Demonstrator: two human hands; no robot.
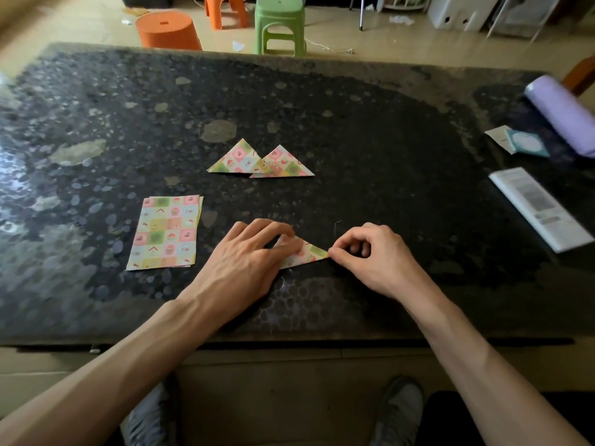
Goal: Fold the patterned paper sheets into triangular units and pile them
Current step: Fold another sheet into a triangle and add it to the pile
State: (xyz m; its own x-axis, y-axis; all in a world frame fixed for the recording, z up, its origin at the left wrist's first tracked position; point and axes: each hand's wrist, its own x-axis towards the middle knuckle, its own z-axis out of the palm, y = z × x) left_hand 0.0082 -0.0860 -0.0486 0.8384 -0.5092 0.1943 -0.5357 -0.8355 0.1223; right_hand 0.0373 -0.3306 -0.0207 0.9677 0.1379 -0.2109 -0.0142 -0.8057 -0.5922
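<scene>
A folded patterned paper triangle (306,254) lies near the table's front edge. My left hand (248,262) rests flat on its left part, fingers pressing it down and hiding much of it. My right hand (370,255) pinches the triangle's right tip between thumb and forefinger. A small stack of flat patterned sheets (165,231) lies to the left of my left hand. Two finished triangular units (238,159) (283,164) lie side by side farther back, their corners overlapping slightly.
The dark speckled table (386,156) holds a lilac roll (560,112), a teal-and-white packet (524,141) and a white leaflet (537,207) at the right. Orange stools (167,30) and a green stool (279,24) stand beyond the far edge.
</scene>
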